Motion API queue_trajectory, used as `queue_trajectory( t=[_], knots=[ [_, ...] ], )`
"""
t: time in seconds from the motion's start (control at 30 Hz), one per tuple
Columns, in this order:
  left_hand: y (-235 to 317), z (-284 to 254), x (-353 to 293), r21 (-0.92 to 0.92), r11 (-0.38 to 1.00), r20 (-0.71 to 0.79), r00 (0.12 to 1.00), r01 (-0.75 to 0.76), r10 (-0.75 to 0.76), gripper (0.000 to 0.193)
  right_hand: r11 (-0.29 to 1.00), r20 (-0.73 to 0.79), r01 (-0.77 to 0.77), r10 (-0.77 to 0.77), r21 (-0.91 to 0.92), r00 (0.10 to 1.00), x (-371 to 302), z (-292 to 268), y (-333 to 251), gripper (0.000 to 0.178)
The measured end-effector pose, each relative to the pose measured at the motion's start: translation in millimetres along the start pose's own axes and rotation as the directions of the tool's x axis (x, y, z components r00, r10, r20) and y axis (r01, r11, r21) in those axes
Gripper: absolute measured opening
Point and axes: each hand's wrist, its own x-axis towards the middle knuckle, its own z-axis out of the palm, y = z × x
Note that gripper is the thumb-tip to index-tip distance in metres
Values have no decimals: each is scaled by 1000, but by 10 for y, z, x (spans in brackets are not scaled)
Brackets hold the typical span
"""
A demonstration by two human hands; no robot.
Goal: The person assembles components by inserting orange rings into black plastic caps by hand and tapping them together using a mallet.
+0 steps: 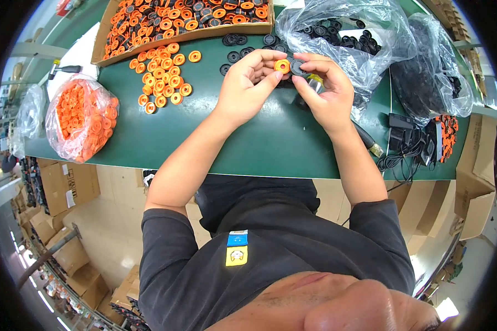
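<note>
Between thumb and fingers, my left hand (252, 81) pinches an orange plastic ring (282, 66). My right hand (330, 88) grips a round black cap (297, 67) right beside it, the two parts edge to edge or nearly so. Both hands are held over the green table (248, 143). Loose black caps (233, 57) lie behind and beside my left hand. A pile of orange rings (163, 77) is spread on the table to its left. Something dark with a yellow part (315, 79) shows partly behind my right hand; its kind is hidden.
A cardboard box (188, 38) of black-and-orange pieces stands at the back. A clear bag of orange rings (83, 118) sits at the left. At the right are a plastic bag of black caps (348, 33), another dark-filled bag (431, 71) and a black adapter with cables (406, 135).
</note>
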Motion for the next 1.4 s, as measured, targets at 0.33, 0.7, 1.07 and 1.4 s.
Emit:
queue_trajectory(
  t=[0.33,0.7,1.07,1.4],
  knots=[
    [39,39,-55,-1,1000,27,1000,13,-13,33,977,33,135,-132,-167,991,59,-39,-135,27],
    [38,33,-48,-17,1000,35,999,17,-17,33,969,134,141,-115,-204,984,39,-47,-146,38],
    [46,46,-60,51,996,39,997,69,-71,31,961,164,124,-85,-247,983,41,-59,-141,38],
    [-11,47,-62,65,993,26,994,103,-105,29,945,194,153,-99,-288,976,16,-54,-154,36]
  ],
)
